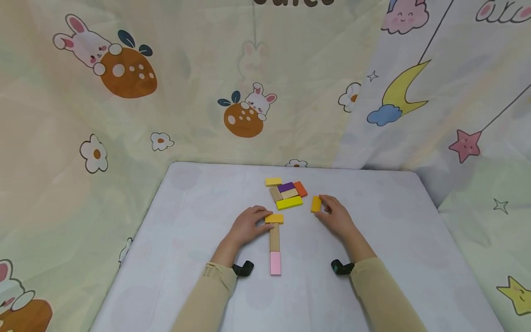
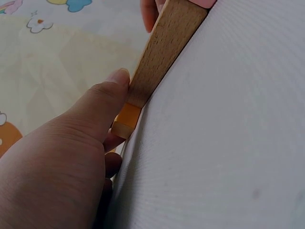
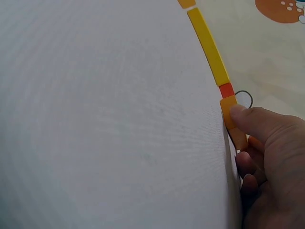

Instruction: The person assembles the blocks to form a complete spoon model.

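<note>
On the white-covered table, a pink block [image 1: 275, 263] and a tan wooden block [image 1: 274, 240] lie end to end in a line. An orange block [image 1: 275, 219] lies crosswise at the far end, making a T. My left hand [image 1: 248, 226] pinches this crosswise block, thumb on the near side by the wooden block [image 2: 164, 45] and fingers on the far side. To the right, my right hand [image 1: 339, 219] holds a second orange block [image 1: 316, 204] between thumb and fingertips, its thumb [image 3: 248, 119] pressed against it.
Beyond the hands lies a loose cluster: a yellow block [image 1: 289, 203], a purple block [image 1: 286, 187], a red-orange block [image 1: 300, 188], a striped wooden block [image 1: 289, 194], a tan block [image 1: 275, 193] and a yellow-orange block [image 1: 273, 182]. A printed cloth [image 1: 199, 92] hangs behind the table.
</note>
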`<state>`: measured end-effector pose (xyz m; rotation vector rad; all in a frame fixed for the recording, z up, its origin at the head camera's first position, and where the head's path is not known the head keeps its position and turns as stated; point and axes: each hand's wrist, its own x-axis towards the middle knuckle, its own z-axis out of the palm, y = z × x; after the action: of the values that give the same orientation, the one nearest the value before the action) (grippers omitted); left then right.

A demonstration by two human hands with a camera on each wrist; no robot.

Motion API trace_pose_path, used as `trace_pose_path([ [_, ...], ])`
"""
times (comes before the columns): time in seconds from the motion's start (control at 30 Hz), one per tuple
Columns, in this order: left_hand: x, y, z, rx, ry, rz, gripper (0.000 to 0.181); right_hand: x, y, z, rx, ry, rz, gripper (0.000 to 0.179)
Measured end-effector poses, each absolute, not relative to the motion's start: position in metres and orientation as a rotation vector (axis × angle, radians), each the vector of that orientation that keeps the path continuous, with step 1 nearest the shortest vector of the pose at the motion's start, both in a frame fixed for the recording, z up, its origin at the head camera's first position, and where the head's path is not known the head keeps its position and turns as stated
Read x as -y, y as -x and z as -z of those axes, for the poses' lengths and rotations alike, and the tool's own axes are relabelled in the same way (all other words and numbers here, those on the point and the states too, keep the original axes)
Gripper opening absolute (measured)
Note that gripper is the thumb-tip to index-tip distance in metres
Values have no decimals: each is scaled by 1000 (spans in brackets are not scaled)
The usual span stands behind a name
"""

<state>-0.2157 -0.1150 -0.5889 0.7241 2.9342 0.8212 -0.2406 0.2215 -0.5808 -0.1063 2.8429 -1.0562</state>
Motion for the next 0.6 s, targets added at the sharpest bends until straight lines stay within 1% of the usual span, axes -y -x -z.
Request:
trace_pose_path([
  [0.3, 115, 217, 592, -2938, -727, -812, 55, -221, 238, 581, -2874, 119, 1075, 63],
  [0.6, 115, 218, 594, -2941, -733, -801, 55, -220, 238, 583, -2887, 130, 1064, 63],
])
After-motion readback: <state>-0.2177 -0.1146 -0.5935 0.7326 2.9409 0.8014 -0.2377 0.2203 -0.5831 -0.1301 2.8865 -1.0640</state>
